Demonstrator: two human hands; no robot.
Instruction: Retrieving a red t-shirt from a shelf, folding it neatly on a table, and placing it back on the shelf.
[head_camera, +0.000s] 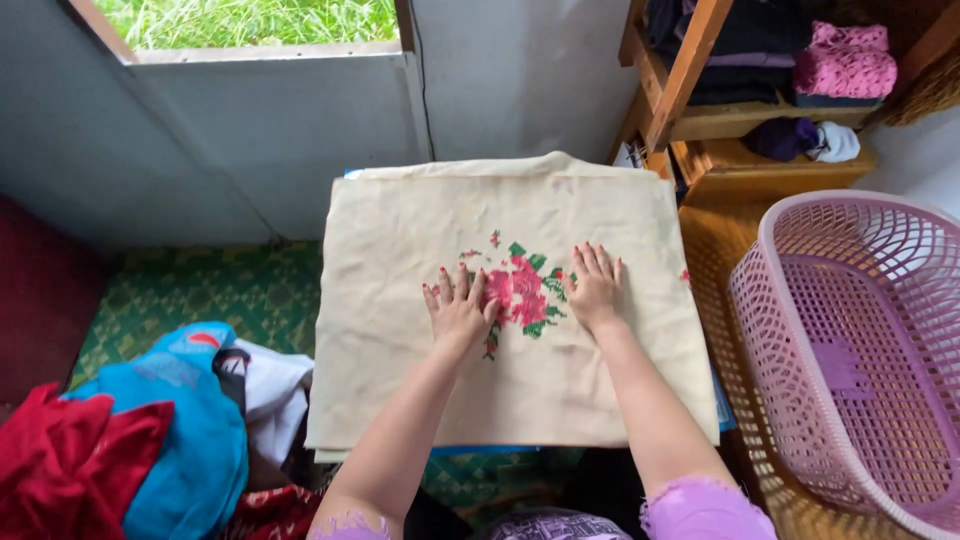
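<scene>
— Where are the hands?
— Left hand (458, 305) and right hand (594, 285) lie flat, fingers spread, gripping nothing, mid folded cream embroidered cloth (420, 250).
— Room at its edges?
— Pink laundry basket (800, 235) right; clothes pile (150, 440) near left.

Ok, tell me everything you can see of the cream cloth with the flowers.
The cream cloth looks like coarse woven fabric, folded into a rough square and lying flat on a low surface by the wall. Red roses with green leaves are embroidered near its middle. A blue edge shows beneath it. The left hand and right hand press flat on it, fingers spread, either side of the flowers. A pink basket stands to its right.
</scene>
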